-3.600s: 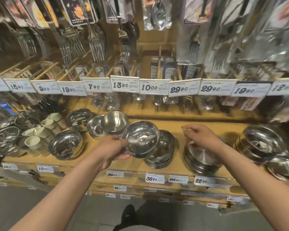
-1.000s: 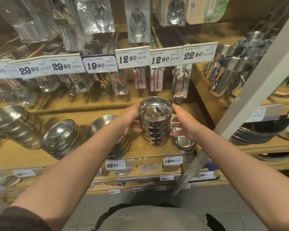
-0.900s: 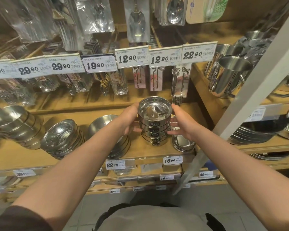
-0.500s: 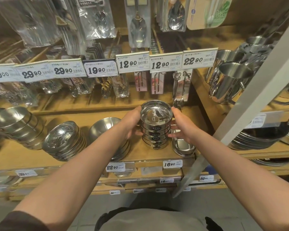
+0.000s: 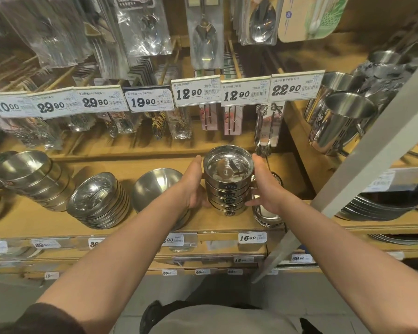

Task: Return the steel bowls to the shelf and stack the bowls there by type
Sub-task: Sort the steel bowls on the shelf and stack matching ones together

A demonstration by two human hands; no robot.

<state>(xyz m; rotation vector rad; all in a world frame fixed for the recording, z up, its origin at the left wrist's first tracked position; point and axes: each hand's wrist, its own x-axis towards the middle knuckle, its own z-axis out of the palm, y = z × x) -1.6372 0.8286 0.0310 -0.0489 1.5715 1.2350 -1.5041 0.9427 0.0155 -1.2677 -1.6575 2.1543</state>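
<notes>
Hands flank the bowl stack (image 5: 228, 189); left hand (image 5: 194, 186) and right hand (image 5: 266, 189) flat against it; fingertips hidden.

We face warm wooden store shelving (image 5: 227, 226) lit from above. White price tags (image 5: 196, 94) line the upper rail, with packaged cutlery (image 5: 204, 32) hanging above it. A pale diagonal post (image 5: 362, 150) crosses the right side. Below us we see grey tiled floor (image 5: 7, 297)
</notes>
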